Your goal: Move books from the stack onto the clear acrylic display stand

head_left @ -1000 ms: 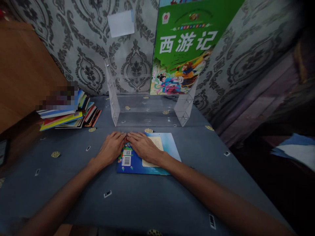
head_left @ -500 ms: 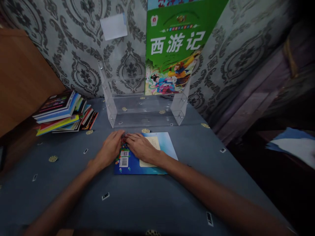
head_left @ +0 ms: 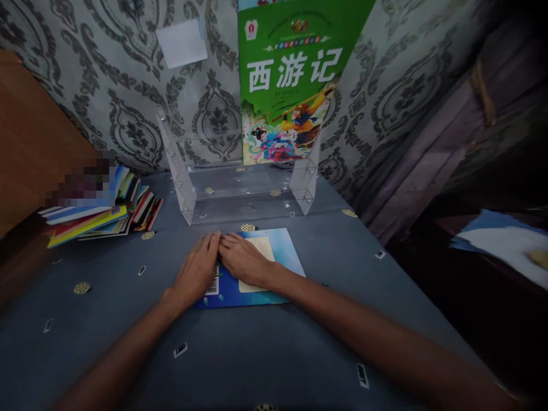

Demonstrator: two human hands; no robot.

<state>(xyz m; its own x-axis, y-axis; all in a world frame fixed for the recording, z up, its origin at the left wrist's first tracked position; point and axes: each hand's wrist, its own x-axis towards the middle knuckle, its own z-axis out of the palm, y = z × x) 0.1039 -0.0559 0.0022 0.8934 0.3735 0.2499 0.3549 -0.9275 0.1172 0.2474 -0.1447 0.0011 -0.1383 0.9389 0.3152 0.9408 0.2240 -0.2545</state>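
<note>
1. Blue cloth covers the table (head_left: 265,348) under both forearms.
2. Flat and open, the left hand (head_left: 197,271) and right hand (head_left: 241,260) press side by side, fingertips touching, on a blue book (head_left: 274,268) lying face-down beneath them.
3. Just beyond the fingertips stands a clear acrylic rack (head_left: 240,188), holding a green book (head_left: 286,85) upright.
4. Far left of the left hand lies a book stack (head_left: 103,208).

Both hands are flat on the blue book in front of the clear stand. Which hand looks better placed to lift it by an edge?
Probably the left hand: it lies over the blue book's left edge, beside the barcode, so its fingers could curl under. The right hand rests further in on the cover, away from the right edge.
</note>
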